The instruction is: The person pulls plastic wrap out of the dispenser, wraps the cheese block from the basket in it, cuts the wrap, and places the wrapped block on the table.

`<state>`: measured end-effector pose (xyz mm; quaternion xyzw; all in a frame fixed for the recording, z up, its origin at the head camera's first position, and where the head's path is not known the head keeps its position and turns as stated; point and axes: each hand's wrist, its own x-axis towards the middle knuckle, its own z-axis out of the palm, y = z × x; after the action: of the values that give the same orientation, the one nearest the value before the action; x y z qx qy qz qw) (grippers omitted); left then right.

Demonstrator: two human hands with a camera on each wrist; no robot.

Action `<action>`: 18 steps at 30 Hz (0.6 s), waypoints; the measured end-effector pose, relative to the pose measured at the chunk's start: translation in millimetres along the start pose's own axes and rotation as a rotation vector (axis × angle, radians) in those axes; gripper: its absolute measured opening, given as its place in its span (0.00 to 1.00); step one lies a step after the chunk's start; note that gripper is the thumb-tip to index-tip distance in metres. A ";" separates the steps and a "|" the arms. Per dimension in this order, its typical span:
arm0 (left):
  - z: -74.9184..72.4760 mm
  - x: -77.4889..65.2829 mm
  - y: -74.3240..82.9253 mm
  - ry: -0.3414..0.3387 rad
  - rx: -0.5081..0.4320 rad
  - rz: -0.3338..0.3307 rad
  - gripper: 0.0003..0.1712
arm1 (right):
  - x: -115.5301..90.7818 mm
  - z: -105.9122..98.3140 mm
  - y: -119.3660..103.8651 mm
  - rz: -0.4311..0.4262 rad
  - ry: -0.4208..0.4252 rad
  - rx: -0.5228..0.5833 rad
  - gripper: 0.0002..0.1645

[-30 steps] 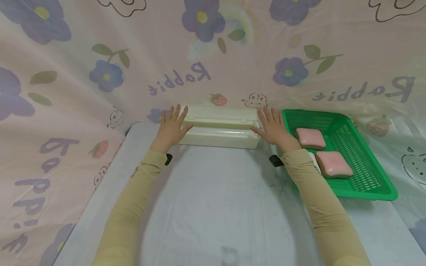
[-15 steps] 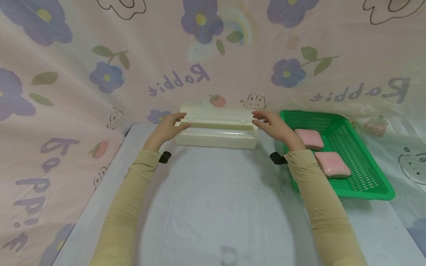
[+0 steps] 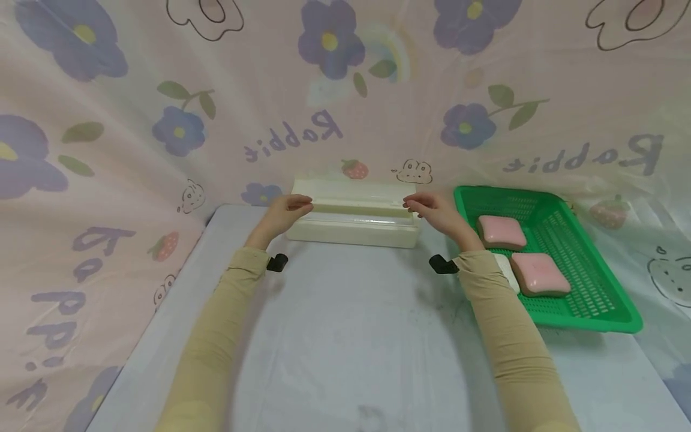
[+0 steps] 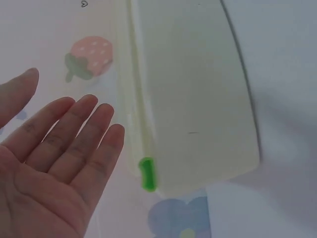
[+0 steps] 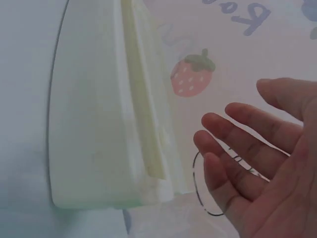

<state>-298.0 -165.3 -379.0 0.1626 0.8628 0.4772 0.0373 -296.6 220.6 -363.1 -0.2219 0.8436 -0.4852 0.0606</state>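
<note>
A long cream box (image 3: 351,233) stands at the back of the table, its lid (image 3: 353,189) tipped up against the curtain. Glossy clear film shows along the front of its opening. At one end of the box, a small green piece (image 4: 147,174) shows in the left wrist view. My left hand (image 3: 282,215) hovers by the box's left end, fingers gently bent, palm visible in the left wrist view (image 4: 64,163). Over the right end is my right hand (image 3: 436,211), fingers loosely bent and spread from the thumb. Neither hand holds anything.
A green perforated basket (image 3: 599,324) stands to the right, close to my right forearm. In it lie two pink cushion-shaped blocks (image 3: 540,273) with brown undersides and a white piece (image 3: 507,271), partly behind my sleeve. A patterned curtain (image 3: 378,120) rises behind the table.
Both hands were spread flat with fingers pointing up at the box's ends; their fingers have since turned inward and relaxed into a bend. The box and basket stay in place.
</note>
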 end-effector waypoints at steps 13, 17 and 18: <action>7.6 9.5 -16.0 0.028 -0.006 0.020 0.24 | 9.2 10.5 19.9 0.069 -0.041 -0.103 0.19; 10.0 11.1 -17.7 0.023 -0.030 0.027 0.22 | 12.3 14.8 22.0 0.092 -0.057 -0.125 0.19; 10.5 11.2 -18.3 0.021 -0.039 0.023 0.21 | 12.9 16.2 23.1 0.094 -0.063 -0.128 0.19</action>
<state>-310.7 -162.2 -399.0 0.1670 0.8519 0.4958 0.0260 -310.3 212.1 -389.6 -0.2003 0.8800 -0.4199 0.0955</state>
